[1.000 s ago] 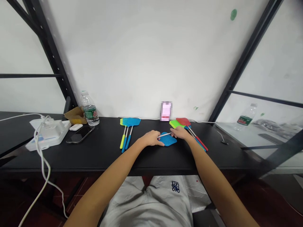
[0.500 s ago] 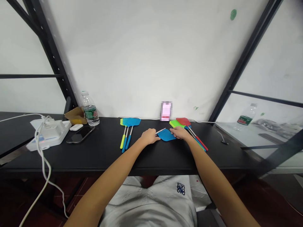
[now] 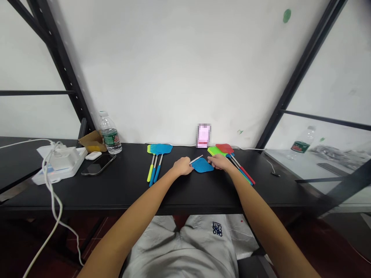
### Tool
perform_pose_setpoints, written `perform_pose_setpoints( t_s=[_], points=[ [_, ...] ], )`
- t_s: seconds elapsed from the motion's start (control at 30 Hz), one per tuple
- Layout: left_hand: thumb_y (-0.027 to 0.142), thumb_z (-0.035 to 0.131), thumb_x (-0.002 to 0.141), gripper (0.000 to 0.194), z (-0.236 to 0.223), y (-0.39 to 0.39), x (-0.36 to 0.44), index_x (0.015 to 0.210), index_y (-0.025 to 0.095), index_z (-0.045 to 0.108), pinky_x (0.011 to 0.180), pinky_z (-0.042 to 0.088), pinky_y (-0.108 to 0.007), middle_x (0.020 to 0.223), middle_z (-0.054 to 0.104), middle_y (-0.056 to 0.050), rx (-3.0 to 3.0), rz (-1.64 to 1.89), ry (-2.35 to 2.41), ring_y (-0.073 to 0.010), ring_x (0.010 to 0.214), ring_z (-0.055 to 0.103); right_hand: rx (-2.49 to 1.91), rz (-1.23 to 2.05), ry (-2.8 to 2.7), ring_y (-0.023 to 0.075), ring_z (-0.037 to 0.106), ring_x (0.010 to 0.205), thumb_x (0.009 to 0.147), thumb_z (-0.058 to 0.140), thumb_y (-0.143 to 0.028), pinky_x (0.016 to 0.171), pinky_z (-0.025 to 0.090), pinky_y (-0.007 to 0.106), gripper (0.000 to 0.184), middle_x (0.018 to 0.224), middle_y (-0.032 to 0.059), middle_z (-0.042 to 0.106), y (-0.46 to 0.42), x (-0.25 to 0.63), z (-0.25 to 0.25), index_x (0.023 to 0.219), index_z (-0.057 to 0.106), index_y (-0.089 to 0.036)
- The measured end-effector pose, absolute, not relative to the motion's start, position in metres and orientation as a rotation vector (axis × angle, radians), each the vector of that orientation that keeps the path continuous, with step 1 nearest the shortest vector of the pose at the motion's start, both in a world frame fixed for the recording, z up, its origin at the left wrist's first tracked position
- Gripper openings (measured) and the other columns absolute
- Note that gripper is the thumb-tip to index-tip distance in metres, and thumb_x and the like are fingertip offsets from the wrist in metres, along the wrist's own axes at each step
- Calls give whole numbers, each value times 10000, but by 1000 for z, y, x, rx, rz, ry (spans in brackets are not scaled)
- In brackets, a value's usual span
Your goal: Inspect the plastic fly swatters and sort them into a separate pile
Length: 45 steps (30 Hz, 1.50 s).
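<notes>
Over counter, between left hand and right hand: blue swatter head. Left fingers closed round silver rod. Right fingers bent, cannot tell if gripping. Right hand blocks part of swatter pile. Three swatters lie left.

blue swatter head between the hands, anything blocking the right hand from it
Nothing visible stands between the right hand and the blue swatter head; the hand is at its right corner, though contact is unclear.
</notes>
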<state>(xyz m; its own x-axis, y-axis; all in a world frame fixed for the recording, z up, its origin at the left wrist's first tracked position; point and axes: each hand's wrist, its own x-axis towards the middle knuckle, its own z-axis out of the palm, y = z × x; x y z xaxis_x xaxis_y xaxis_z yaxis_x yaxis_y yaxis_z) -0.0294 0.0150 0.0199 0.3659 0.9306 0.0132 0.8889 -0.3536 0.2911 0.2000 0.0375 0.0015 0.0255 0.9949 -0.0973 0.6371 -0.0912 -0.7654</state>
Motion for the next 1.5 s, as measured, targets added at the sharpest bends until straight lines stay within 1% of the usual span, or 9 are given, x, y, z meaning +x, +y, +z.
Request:
perform_pose_setpoints(
  t_s=[0.23,0.37,0.43,0.6,0.77,0.9,1.03,1.23,1.5],
  points=[
    [384,621,768,200,15,22,-30,836,196,619,664,462,-273,968,693,-81,2336,301,1604,-234,856,664,-1737,764,-1754,82,420,388,812,567,-545,395,284,218,404,513,-3,531,38,201,0,692,581,-159],
    [400,618,774,213,16,22,-31,825,193,619,668,455,-270,957,692,-87,2337,311,1590,-239,859,665,-1673,619,-1859,113,476,507,692,683,-548,475,328,233,392,559,2,545,38,207,0,683,640,-158],
    [396,612,779,218,15,22,-31,846,189,619,666,451,-267,966,689,-95,2343,323,1590,-244,875,662,-1602,583,-1892,122,484,560,647,709,-541,510,339,237,389,590,-3,545,38,209,0,645,625,-162],
    [436,516,847,289,12,21,-31,955,184,609,698,455,-277,1021,680,-113,2362,491,1602,-249,939,645,-1452,492,-1762,116,439,543,721,615,-536,512,341,239,373,572,-32,466,41,215,-1,633,512,-188],
    [445,390,914,348,13,19,-32,916,198,635,712,456,-297,987,686,-105,2377,503,1593,-244,925,638,-1511,433,-1364,150,508,511,796,534,-514,488,387,258,317,579,-3,512,48,226,3,734,524,-203],
    [442,381,921,347,13,19,-32,923,216,643,725,457,-304,991,687,-93,2373,496,1614,-233,907,635,-1480,395,-1246,165,549,511,824,488,-480,499,437,276,291,631,17,563,50,230,4,828,572,-202],
    [432,380,921,344,12,19,-32,923,215,646,721,454,-304,987,686,-94,2393,503,1607,-233,902,634,-1476,357,-1277,170,558,517,833,463,-428,524,466,291,261,628,19,574,50,230,4,825,586,-198],
    [437,375,921,354,13,17,-33,929,210,647,704,448,-289,984,684,-94,2381,495,1608,-226,892,633,-1521,310,-1331,169,553,483,836,454,-408,555,468,303,242,567,0,553,50,230,2,781,568,-203],
    [427,381,924,353,12,18,-33,915,203,654,685,435,-284,953,683,-97,2408,528,1563,-228,873,629,-1544,321,-1343,171,545,491,837,471,-412,588,461,313,255,605,16,584,47,229,5,817,604,-195]
  ],
)
